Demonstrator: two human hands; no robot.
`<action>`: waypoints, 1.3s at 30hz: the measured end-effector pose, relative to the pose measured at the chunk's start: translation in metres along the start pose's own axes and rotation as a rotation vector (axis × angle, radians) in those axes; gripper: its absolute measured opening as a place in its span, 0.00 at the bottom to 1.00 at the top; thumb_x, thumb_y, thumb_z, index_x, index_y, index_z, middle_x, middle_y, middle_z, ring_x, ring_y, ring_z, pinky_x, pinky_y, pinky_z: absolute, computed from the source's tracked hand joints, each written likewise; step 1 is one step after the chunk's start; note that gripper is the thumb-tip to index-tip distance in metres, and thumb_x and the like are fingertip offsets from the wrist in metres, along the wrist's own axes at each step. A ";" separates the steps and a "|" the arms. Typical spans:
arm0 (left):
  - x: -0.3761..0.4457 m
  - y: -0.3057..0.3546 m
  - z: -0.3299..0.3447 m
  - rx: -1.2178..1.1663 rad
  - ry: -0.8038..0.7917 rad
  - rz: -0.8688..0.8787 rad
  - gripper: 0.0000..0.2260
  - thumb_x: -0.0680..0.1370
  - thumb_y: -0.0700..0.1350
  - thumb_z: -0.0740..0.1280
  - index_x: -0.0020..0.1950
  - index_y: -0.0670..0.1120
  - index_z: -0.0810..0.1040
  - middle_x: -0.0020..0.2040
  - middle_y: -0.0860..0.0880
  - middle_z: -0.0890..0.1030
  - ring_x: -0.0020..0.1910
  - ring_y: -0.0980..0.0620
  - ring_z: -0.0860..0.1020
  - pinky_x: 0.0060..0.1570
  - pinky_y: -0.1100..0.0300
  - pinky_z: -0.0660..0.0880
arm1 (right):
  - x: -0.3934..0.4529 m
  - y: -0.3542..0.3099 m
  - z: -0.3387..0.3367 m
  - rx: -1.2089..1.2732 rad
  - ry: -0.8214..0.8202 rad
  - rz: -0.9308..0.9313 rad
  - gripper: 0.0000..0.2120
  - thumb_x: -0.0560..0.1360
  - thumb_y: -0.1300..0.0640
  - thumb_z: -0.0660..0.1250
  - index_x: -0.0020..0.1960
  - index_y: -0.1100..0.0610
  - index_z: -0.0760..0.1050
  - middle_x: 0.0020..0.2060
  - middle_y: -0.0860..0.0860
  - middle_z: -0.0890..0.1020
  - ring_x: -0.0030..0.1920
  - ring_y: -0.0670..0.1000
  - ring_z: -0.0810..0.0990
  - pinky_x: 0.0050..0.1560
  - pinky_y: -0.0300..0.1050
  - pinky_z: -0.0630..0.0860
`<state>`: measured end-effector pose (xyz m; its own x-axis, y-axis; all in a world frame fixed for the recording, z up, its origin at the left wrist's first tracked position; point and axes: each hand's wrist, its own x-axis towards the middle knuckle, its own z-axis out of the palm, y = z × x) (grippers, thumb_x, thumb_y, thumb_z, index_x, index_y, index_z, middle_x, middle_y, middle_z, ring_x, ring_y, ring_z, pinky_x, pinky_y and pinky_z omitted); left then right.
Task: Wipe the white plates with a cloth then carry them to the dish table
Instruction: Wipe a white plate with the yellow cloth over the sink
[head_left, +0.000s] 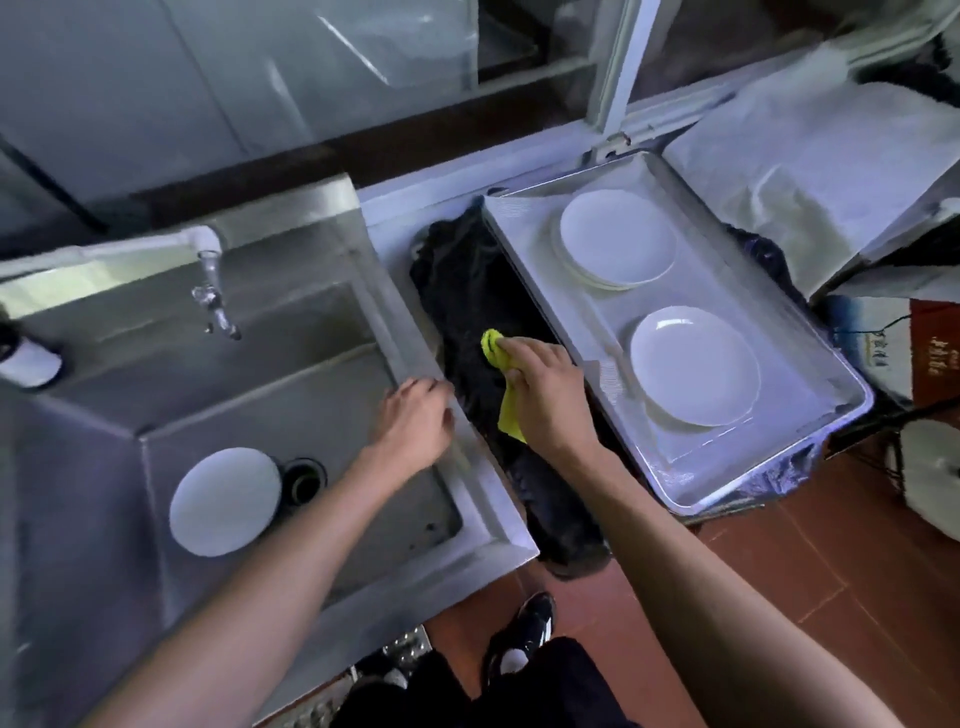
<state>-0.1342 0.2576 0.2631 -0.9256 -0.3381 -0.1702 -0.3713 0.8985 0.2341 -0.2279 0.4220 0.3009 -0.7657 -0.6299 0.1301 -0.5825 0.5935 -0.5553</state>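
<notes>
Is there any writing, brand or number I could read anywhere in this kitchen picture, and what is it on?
No text here can be read for certain.
Red and white carton at the right edge, beside the metal tray: dark characters printed on it, too small and blurred to read.
White plates, sink, tap and yellow cloth: no writing visible.

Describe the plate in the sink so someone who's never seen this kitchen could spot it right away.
Find the steel sink on the left, under the white tap. At the bottom of its basin, touching the left side of the dark drain hole, lies one white plate. It sits alone, whereas the other white plates are stacked on the metal tray to the right.
</notes>
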 end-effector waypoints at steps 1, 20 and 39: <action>-0.010 -0.019 -0.002 -0.018 -0.004 -0.034 0.19 0.79 0.44 0.64 0.70 0.45 0.76 0.65 0.44 0.79 0.66 0.41 0.74 0.64 0.46 0.72 | 0.002 -0.015 0.012 -0.010 -0.019 -0.026 0.20 0.79 0.61 0.60 0.70 0.52 0.74 0.67 0.50 0.78 0.62 0.61 0.74 0.56 0.63 0.74; -0.182 -0.326 0.017 -0.241 -0.116 -0.564 0.23 0.79 0.49 0.64 0.75 0.50 0.71 0.72 0.48 0.76 0.69 0.42 0.73 0.60 0.47 0.75 | -0.007 -0.273 0.222 -0.018 -0.464 -0.201 0.36 0.69 0.41 0.51 0.73 0.50 0.71 0.68 0.47 0.76 0.66 0.56 0.71 0.61 0.58 0.70; -0.184 -0.416 0.122 -0.810 0.112 -1.065 0.25 0.81 0.46 0.67 0.78 0.44 0.68 0.73 0.43 0.74 0.72 0.40 0.72 0.69 0.48 0.69 | 0.031 -0.269 0.408 0.058 -0.591 -0.335 0.24 0.73 0.65 0.64 0.68 0.52 0.77 0.61 0.50 0.82 0.60 0.63 0.76 0.56 0.62 0.75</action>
<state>0.1997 -0.0200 0.0801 -0.1470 -0.8200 -0.5532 -0.8122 -0.2192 0.5407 0.0164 0.0387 0.1187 -0.2596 -0.9527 -0.1582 -0.7339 0.3011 -0.6089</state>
